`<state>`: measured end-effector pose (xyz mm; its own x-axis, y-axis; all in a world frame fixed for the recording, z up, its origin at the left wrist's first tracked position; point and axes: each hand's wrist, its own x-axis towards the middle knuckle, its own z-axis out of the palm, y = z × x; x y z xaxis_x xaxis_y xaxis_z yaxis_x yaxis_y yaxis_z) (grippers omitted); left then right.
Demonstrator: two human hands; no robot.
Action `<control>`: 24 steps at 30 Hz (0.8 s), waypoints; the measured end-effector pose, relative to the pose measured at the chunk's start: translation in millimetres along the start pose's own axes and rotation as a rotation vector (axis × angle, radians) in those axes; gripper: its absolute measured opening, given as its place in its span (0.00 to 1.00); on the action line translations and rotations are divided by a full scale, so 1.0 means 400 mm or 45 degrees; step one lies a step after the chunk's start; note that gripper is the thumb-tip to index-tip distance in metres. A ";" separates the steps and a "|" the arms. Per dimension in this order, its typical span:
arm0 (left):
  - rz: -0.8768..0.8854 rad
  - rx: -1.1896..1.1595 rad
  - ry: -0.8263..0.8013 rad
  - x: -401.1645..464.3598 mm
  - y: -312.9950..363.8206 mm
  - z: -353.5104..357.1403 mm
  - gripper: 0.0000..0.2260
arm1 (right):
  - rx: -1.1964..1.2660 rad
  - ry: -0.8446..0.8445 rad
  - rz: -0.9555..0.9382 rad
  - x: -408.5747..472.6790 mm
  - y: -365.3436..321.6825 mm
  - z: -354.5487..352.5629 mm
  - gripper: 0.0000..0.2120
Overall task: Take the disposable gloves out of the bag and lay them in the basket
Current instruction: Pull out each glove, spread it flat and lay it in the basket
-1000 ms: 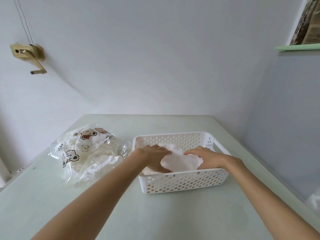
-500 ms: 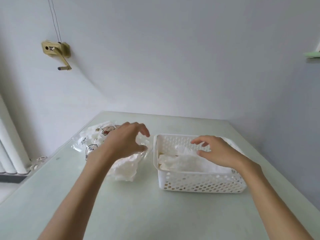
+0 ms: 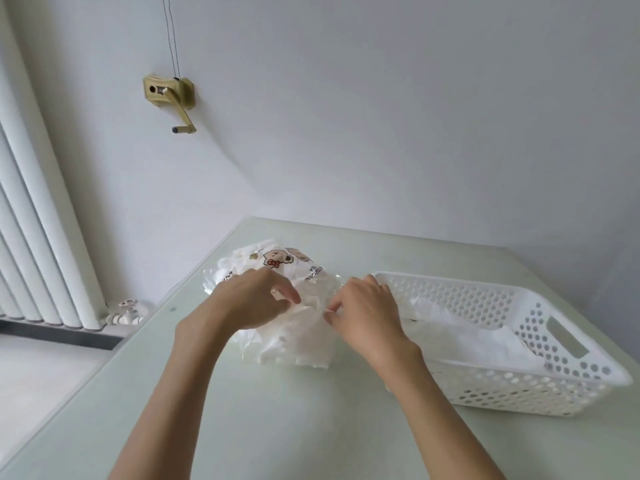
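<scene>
Gloves (image 3: 460,337) already lay in the white perforated basket (image 3: 540,393), a crumpled translucent heap on its floor, while more showed as a pale mass inside the clear bag (image 3: 294,271) printed with cartoon bears. That bag sat on the pale green table (image 3: 277,427), just beside the basket, at about 9 o'clock from it. Both forearms reached in from the bottom edge and converged on the bag's near side. The left hand (image 3: 249,303) lay palm down over the plastic, fingers curled and pinching a fold of it. The right hand (image 3: 363,313) came in from 3 o'clock, knuckles up, thumb and fingertips closed on the film (whether on the bag itself or a glove within, I could not tell). Well beyond the table, at 11 o'clock, a brass crank winch (image 3: 169,98) was fixed to the wall, and a white radiator (image 3: 38,220) stood at 9 o'clock.
</scene>
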<state>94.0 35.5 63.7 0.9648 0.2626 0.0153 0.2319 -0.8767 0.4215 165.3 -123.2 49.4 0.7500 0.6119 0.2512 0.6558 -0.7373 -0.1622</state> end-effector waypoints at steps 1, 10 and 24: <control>0.030 0.016 -0.019 0.001 0.011 0.006 0.06 | 0.095 0.008 0.037 0.002 0.002 -0.011 0.08; -0.048 0.077 0.235 0.037 0.010 0.064 0.07 | 0.780 0.246 0.276 0.018 0.101 -0.044 0.11; 0.253 -0.216 0.124 -0.012 0.061 -0.021 0.17 | 2.276 0.077 0.310 0.006 0.084 -0.088 0.12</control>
<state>94.0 16.4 81.6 0.9709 0.1371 0.1963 0.0075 -0.8369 0.5474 186.2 -156.4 78.1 0.8562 0.5086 0.0912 -0.1360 0.3922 -0.9098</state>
